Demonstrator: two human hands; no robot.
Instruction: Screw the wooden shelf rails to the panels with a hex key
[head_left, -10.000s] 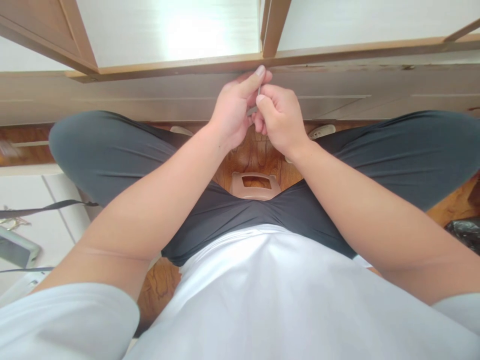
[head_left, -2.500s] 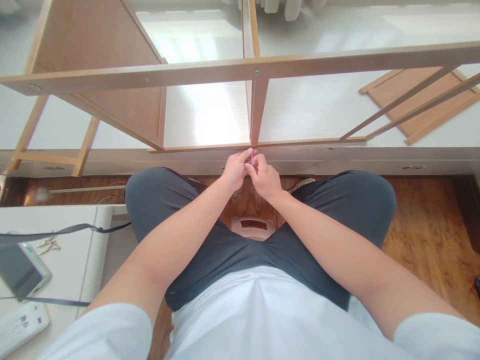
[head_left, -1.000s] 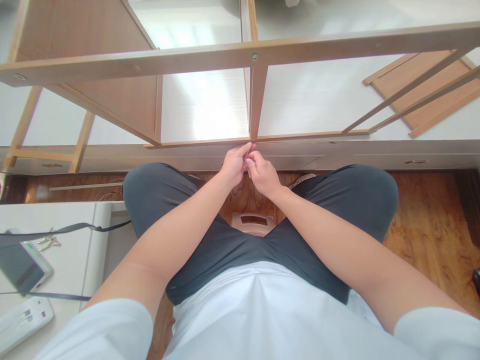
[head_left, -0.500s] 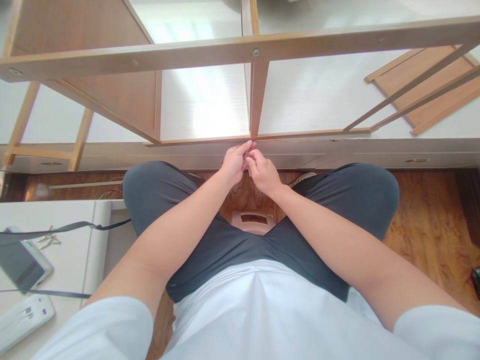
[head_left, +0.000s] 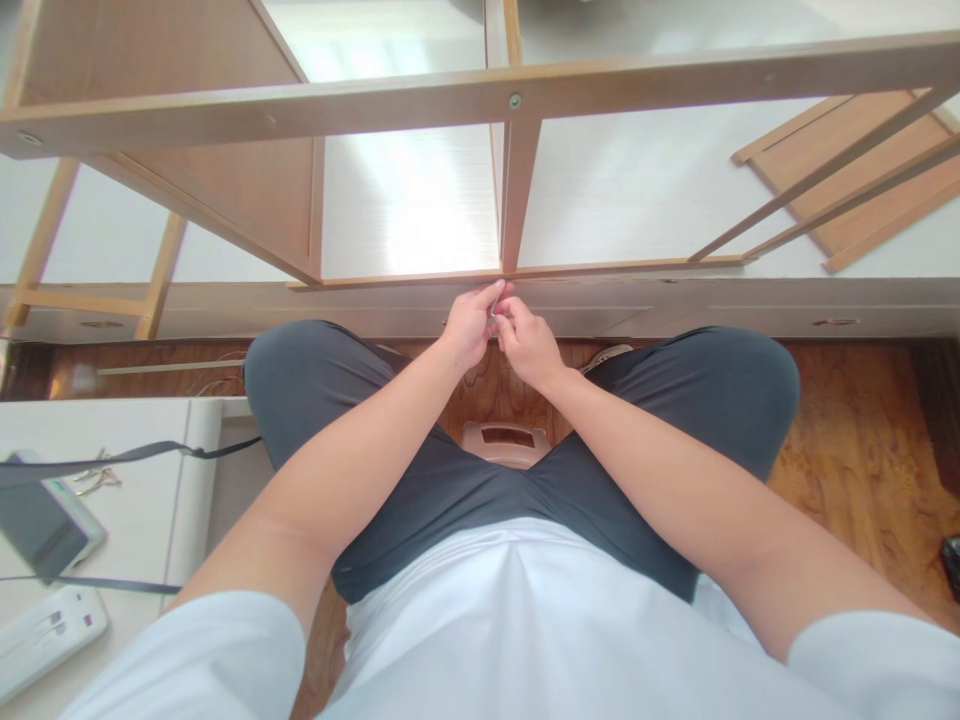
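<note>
A slim wooden frame [head_left: 420,105] stands on a white surface, with a round bolt head [head_left: 514,101] in its top rail where the middle post [head_left: 519,195] meets it. Just below the foot of that post, both hands come together, their fingertips nearly touching. Between them shows a short, thin metal rod [head_left: 495,306], small and blurred. My right hand [head_left: 529,342] is closed, thumb and finger pinched at the rod. My left hand [head_left: 471,325] is closed too, thumb and finger up by the frame's lower rail [head_left: 420,277]; what it pinches is hidden.
A wooden panel [head_left: 862,170] lies on the white surface at right; another panel [head_left: 217,200] stands within the frame at left. Beside my left knee, a white cabinet [head_left: 142,430] bears a phone [head_left: 45,525], keys [head_left: 97,478] and a white device [head_left: 52,640]. A strap [head_left: 150,452] crosses it.
Both hands stay in the same place below the post. The right fingers have shifted slightly, and the thin rod between the hands shows a little more clearly.
</note>
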